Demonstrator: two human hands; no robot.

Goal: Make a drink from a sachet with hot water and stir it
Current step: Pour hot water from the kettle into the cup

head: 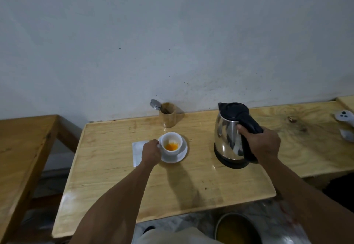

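Step in hand, by the look of it: fetching hot water. Orange powder [171, 146] already in the white cup [171, 144], with a paler lump at the far side of it; cup on a saucer [183, 152] near the middle of the tabletop [118, 182]. White sachet [137, 150] flat on the wood just left of the saucer, partly under the left hand [151, 152].

Left grip pressed together at the cup's left side, seemingly pinching the handle; handle itself hidden, so contact not certain. Right hand [261, 144] wrapped tight round the black handle of the steel kettle [228, 140], right of the cup and well apart from it. Kettle upright, seemingly on its black base, spout pointing far-left, lid down.

Next move likely: lift clear of the base, carry left until the spout hangs over the cup, tip slowly. Small cup, so a thin stream and an early stop, with the left hand steadying. Then stirring: spoon [155, 104] waiting in the wooden holder [168, 116] at the far edge, just beyond the cup.
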